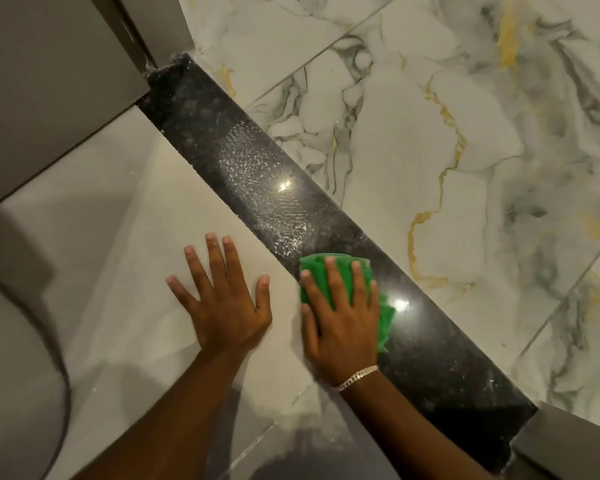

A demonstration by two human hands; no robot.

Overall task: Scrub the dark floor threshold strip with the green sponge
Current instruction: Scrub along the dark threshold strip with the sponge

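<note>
The dark speckled threshold strip [243, 161] runs diagonally from the upper left door frame to the lower right. White soapy streaks cover its middle stretch. My right hand [342, 313], with a silver bracelet on the wrist, presses flat on the green sponge [340, 268] on the strip's near edge. The sponge shows beyond my fingertips and to the right of my palm. My left hand [222, 303] lies flat with fingers spread on the pale tile just left of the strip, holding nothing.
Marbled white, grey and gold tiles [465, 150] lie beyond the strip. A grey door and frame [49, 81] stand at the upper left, another frame piece [568, 445] at the lower right. A curved white fixture [11, 375] sits at the lower left.
</note>
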